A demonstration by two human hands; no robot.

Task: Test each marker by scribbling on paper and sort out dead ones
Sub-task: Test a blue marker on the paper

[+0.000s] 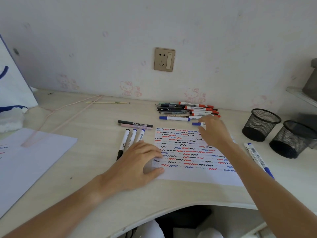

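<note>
A white paper covered in red, blue and black scribbles lies mid-desk. My left hand rests on its left edge, fingers spread and relaxed. My right hand reaches over the paper's top right corner, and its thumb and fingers close around a blue-capped marker whose cap sticks out to the left. Behind it lies a pile of markers and pens with red, blue and dark caps. Three markers lie side by side left of the paper, and two dark and pink pens lie above them. Two blue markers lie to the right of the paper.
Two black mesh pen cups stand at the right. Another white sheet lies at the left under a pink stick. A white and blue bag stands far left. The wall carries a socket.
</note>
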